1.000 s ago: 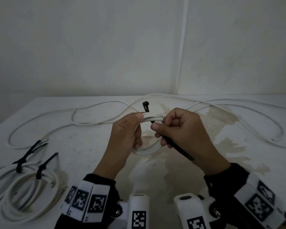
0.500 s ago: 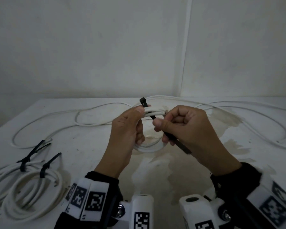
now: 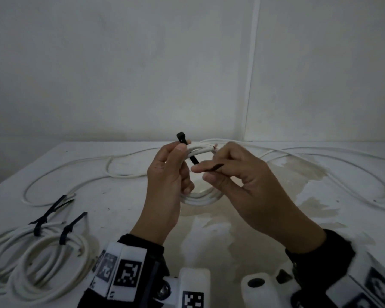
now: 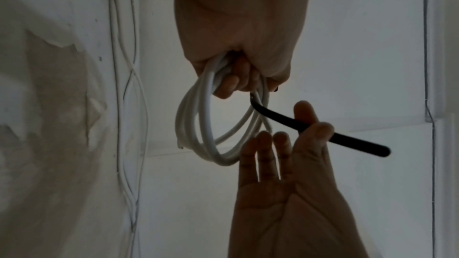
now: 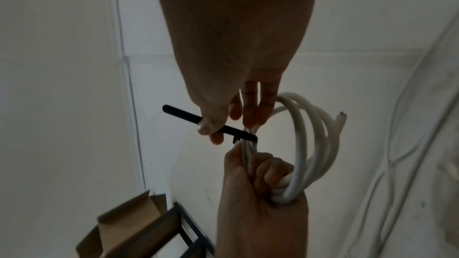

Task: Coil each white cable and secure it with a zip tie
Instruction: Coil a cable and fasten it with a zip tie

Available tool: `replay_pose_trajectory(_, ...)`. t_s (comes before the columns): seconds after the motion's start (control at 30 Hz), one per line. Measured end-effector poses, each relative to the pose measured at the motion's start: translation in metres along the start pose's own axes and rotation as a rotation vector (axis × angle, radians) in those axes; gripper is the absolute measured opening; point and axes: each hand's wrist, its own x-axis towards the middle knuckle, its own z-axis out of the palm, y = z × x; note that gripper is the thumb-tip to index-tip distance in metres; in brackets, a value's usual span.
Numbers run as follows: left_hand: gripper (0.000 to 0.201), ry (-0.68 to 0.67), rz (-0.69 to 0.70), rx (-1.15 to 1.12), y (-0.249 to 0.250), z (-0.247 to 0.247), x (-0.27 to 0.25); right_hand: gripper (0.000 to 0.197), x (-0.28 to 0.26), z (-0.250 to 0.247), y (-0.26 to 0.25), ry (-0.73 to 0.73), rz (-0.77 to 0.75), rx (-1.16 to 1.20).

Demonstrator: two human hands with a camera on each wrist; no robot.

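My left hand (image 3: 182, 162) grips the top of a small white cable coil (image 3: 200, 150) held above the table; its fingers curl round the strands (image 4: 198, 125). A black zip tie (image 3: 193, 160) crosses the bundle beside my left thumb, its head (image 3: 181, 137) sticking up. My right hand (image 3: 206, 172) pinches the tie's tail between thumb and forefinger, with the other fingers spread loose. In the right wrist view the tie (image 5: 186, 114) runs from my right thumb to the coil (image 5: 310, 134), just above my left hand (image 5: 261, 183).
Two coils (image 3: 31, 252) tied with black zip ties lie at the table's front left. Loose white cable (image 3: 125, 172) snakes across the back and to the right (image 3: 353, 181). An open cardboard box (image 5: 129, 223) sits beyond the table edge. A wall stands close behind.
The right hand has shifted its pinch along the tie's tail, which no longer trails down under its palm. Its other fingers have spread. The left hand keeps hold of the coil.
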Motion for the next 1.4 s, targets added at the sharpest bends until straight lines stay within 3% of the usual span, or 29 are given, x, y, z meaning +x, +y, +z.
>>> replay_pose_trajectory(0.1,0.020,-0.009,-0.017,-0.037,0.002,0.001,0.000,0.008,0.001,0.001,-0.001,0.105,0.100,0.291)
replay_pose_trajectory(0.2,0.020,-0.042,-0.020,-0.049,0.001,0.001,-0.001,0.012,0.001,-0.001,-0.001,0.175,0.178,0.482)
replay_pose_trajectory(0.33,0.016,-0.101,0.002,-0.026,-0.004,0.006,-0.006,0.007,0.001,0.000,-0.006,0.102,0.208,0.393)
replay_pose_trajectory(0.43,0.026,-0.137,0.021,-0.021,-0.007,0.009,-0.008,0.023,0.002,0.001,-0.007,0.141,0.280,0.326)
replay_pose_trajectory(0.63,0.036,-0.123,-0.003,-0.014,-0.006,0.010,-0.011,0.027,0.000,0.002,-0.003,0.211,0.357,0.131)
replay_pose_trajectory(1.1,0.032,-0.112,-0.014,-0.014,-0.003,0.010,-0.011,0.020,0.003,-0.002,-0.008,0.165,0.417,0.202)
replay_pose_trajectory(1.4,0.033,-0.112,0.014,0.023,-0.002,0.012,-0.012,0.022,0.003,-0.002,-0.008,0.214,0.465,0.192)
